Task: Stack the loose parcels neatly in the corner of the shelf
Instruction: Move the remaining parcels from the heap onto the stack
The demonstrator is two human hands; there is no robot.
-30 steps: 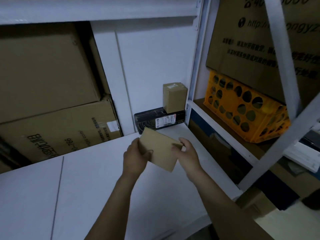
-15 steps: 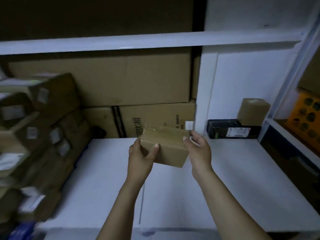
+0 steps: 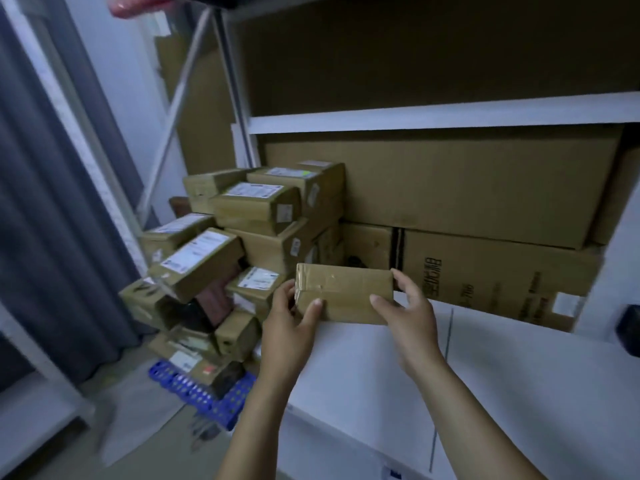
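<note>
A small brown taped parcel (image 3: 343, 293) is held level above the white shelf board (image 3: 485, 368). My left hand (image 3: 289, 317) grips its left end, thumb on the front face. My right hand (image 3: 405, 306) grips its right end, thumb on the front lower edge. To the left stands a leaning pile of several labelled parcels (image 3: 249, 237), filling the shelf's left corner and spilling down past the shelf edge.
Large cardboard cartons (image 3: 478, 202) line the back of the shelf. A blue perforated crate (image 3: 197, 389) lies on the floor under the pile. A dark box (image 3: 628, 329) shows at the right edge. A grey curtain (image 3: 52, 202) hangs at left.
The view has swung left from the right corner to the pile of parcels. Both hands still hold the same parcel, now turned level with its long side across.
</note>
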